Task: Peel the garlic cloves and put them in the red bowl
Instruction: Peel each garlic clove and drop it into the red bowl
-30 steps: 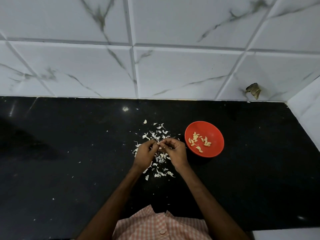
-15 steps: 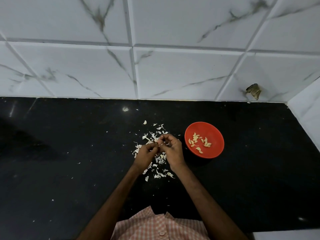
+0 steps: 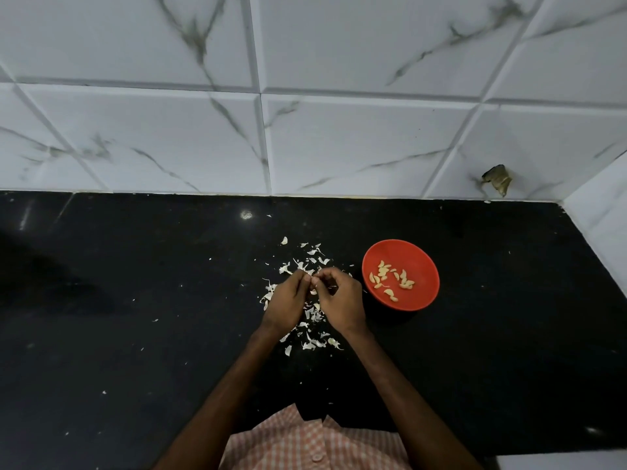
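My left hand [image 3: 286,301] and my right hand [image 3: 339,300] meet fingertip to fingertip over the black counter, both pinching a small garlic clove [image 3: 312,291] that is mostly hidden between the fingers. A scatter of white garlic skins [image 3: 314,315] lies under and around the hands. The red bowl [image 3: 420,262] stands just right of my right hand and holds several peeled cloves [image 3: 390,278].
The black stone counter [image 3: 135,317] runs left and right, backed by a white marble-look tiled wall [image 3: 305,130]. A side wall closes the right end [image 3: 604,218]. A damaged spot in the tile [image 3: 497,179] sits at back right. A checked shirt [image 3: 305,446] shows at the bottom.
Both hands stay together on the clove, with small finger shifts; the right hand rose a little toward the wall and came back. The bowl has not moved.
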`<control>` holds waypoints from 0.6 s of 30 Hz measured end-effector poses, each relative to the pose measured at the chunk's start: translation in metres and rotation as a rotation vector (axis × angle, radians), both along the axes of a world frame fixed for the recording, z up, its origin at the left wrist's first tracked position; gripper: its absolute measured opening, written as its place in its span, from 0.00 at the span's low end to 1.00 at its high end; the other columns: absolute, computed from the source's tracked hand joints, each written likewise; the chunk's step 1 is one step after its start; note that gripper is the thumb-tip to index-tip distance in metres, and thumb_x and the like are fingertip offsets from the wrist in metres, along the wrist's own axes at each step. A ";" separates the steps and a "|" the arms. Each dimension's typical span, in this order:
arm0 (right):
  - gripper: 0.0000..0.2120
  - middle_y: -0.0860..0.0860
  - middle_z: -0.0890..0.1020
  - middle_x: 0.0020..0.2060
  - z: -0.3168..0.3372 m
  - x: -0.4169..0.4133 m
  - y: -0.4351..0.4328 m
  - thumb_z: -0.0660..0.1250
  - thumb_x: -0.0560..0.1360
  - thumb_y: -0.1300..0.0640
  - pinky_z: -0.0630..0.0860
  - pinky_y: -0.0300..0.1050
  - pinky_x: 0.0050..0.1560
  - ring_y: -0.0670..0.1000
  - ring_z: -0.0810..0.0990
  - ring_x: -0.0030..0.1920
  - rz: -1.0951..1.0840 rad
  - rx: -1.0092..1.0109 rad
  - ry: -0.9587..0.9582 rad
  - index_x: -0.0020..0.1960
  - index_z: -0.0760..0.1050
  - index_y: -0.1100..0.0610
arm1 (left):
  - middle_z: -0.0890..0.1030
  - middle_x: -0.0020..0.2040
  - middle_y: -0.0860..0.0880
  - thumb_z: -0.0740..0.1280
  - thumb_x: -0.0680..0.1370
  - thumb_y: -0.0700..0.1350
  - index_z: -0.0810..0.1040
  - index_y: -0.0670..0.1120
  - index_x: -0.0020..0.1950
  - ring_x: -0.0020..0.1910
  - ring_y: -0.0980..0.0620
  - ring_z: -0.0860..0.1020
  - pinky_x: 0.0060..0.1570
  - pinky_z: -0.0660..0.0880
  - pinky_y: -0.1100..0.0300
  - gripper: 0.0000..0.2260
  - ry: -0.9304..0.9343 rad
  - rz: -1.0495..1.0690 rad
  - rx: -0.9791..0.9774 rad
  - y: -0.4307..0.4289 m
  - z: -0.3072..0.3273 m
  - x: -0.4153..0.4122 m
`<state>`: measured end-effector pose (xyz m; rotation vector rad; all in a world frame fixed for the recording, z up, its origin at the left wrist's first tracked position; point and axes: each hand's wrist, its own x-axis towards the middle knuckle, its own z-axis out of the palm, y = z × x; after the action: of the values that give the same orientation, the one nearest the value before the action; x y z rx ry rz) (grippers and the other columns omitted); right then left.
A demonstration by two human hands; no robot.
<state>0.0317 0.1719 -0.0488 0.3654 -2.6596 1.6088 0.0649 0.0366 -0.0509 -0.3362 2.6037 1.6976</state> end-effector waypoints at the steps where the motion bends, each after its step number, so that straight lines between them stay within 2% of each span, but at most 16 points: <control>1: 0.01 0.46 0.84 0.41 0.000 0.000 0.000 0.72 0.77 0.60 0.79 0.37 0.47 0.43 0.82 0.44 0.006 0.020 0.023 0.48 0.82 0.57 | 0.77 0.37 0.50 0.58 0.86 0.47 0.74 0.42 0.46 0.34 0.56 0.72 0.38 0.70 0.55 0.13 0.003 -0.001 -0.025 0.001 0.000 0.000; 6: 0.04 0.47 0.84 0.36 0.008 -0.003 0.002 0.72 0.76 0.59 0.76 0.34 0.40 0.44 0.82 0.39 0.033 0.052 -0.007 0.44 0.83 0.59 | 0.78 0.39 0.48 0.57 0.86 0.47 0.74 0.42 0.48 0.35 0.53 0.74 0.36 0.67 0.57 0.13 -0.017 -0.062 -0.166 0.004 0.003 0.001; 10: 0.03 0.45 0.83 0.33 0.008 -0.003 0.001 0.75 0.73 0.60 0.77 0.36 0.37 0.42 0.81 0.35 -0.009 0.062 -0.067 0.41 0.84 0.58 | 0.76 0.37 0.51 0.56 0.86 0.46 0.70 0.45 0.45 0.35 0.56 0.73 0.35 0.64 0.58 0.12 -0.032 -0.093 -0.235 0.005 0.004 -0.001; 12: 0.03 0.45 0.84 0.32 0.008 -0.004 0.000 0.75 0.73 0.59 0.80 0.39 0.38 0.42 0.82 0.34 -0.028 0.009 -0.129 0.41 0.85 0.57 | 0.74 0.36 0.53 0.56 0.86 0.46 0.70 0.46 0.44 0.33 0.57 0.71 0.35 0.64 0.60 0.12 -0.034 -0.093 -0.177 0.004 0.004 -0.001; 15: 0.03 0.47 0.86 0.35 0.010 -0.006 0.001 0.74 0.75 0.60 0.85 0.51 0.41 0.47 0.85 0.36 -0.007 -0.058 -0.187 0.43 0.85 0.58 | 0.73 0.35 0.54 0.57 0.87 0.45 0.71 0.46 0.43 0.33 0.57 0.70 0.38 0.66 0.57 0.13 -0.015 -0.062 -0.039 0.000 0.001 0.000; 17: 0.03 0.49 0.86 0.35 0.015 -0.005 0.001 0.73 0.76 0.61 0.85 0.53 0.41 0.49 0.86 0.37 0.022 -0.111 -0.223 0.44 0.85 0.59 | 0.74 0.36 0.53 0.58 0.86 0.45 0.73 0.44 0.43 0.35 0.57 0.70 0.39 0.68 0.56 0.13 0.003 -0.032 0.046 -0.004 -0.003 0.001; 18: 0.04 0.49 0.86 0.35 0.017 -0.004 0.001 0.72 0.76 0.62 0.85 0.51 0.41 0.49 0.86 0.37 0.031 -0.129 -0.221 0.44 0.84 0.59 | 0.74 0.37 0.52 0.58 0.86 0.45 0.73 0.43 0.44 0.36 0.56 0.70 0.40 0.68 0.55 0.13 0.011 -0.028 0.066 -0.005 -0.005 0.001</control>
<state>0.0275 0.1729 -0.0314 0.2393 -2.6935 1.9228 0.0657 0.0320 -0.0555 -0.2877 2.5408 1.7765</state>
